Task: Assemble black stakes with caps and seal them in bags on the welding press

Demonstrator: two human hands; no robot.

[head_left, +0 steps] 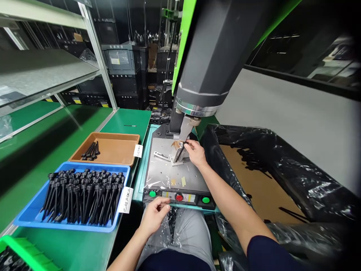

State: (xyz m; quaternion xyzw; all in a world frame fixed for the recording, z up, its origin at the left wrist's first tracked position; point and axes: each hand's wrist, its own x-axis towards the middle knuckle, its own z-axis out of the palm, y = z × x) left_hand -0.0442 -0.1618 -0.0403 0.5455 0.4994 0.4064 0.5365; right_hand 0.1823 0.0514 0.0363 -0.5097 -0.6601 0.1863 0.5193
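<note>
Black plastic rod point(180, 153), likely light, stiff, best end-held: right fingers point(193, 143) pinch it at silver metal block point(174, 151); left fingers point(161, 201) empty.

Navy short-sleeved top point(177, 261), grey trousers point(194, 231)
Dark sleeve point(272, 254) between four and five o'clock; trouser legs at six.

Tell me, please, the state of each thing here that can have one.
Left hand: loosely curled, seemingly empty
Right hand: pinching the black piece
Black piece: tilted, at metal fixture
Blue tray: crowded with black pieces
Brown tray: partly bare, few pieces
Lined box: open, some pieces inside
Buttons: pressed or not, unclear
</note>
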